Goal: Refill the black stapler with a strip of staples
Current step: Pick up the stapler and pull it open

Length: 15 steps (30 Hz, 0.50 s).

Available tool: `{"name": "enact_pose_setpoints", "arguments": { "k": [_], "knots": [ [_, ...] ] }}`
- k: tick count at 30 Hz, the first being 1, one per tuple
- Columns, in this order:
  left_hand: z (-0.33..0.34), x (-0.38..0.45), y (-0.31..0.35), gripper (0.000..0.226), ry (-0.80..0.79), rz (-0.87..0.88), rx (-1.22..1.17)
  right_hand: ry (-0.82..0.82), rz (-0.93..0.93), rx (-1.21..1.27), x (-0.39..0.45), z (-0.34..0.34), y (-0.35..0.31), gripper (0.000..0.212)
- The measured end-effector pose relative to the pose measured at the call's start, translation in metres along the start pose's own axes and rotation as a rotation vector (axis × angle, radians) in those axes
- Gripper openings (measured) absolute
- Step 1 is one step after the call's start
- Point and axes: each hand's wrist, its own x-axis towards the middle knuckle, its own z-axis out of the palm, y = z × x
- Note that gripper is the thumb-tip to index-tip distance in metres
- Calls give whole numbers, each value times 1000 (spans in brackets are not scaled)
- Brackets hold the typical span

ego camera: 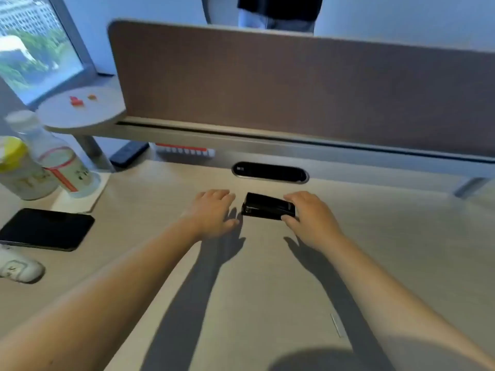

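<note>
Black stapler [268, 207] flat on tabletop [267, 277]: rigid, smooth, probably light. Right grip [310, 219] pinching its right end; left grip [214, 214] open, empty, just beside. Staple strip [336, 325] nearer.

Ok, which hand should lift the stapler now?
Right. The right hand already touches the black stapler at its right end, thumb and fingers around it; the left hand rests apart, flat on the desk.

Daylight pours in from the window [34, 49] at upper left — blown out there. Long, soft-edged arm shadows stretch across the desk [401, 250]. Everything's slightly smeared, and the divider panel [294, 89] bows — wide-angle distortion.
</note>
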Motion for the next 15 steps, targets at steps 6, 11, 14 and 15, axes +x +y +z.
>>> {"name": "enact_pose_setpoints", "arguments": {
  "k": [6, 11, 14, 15],
  "knots": [
    [29, 54, -18, 71, -52, 20, -49, -19, 25, -64, 48, 35, 14, 51],
    [50, 76, -24, 69, 43, 24, -259, 39, 58, 109, 69, 56, 12, 51],
    [56, 79, -23, 65, 88, 32, -327, 100, 109, 229, 74, 66, 12, 39],
    [57, 80, -23, 64, 111, 34, -353, 119, 119, 268, 75, 68, 12, 35]
  ]
}}
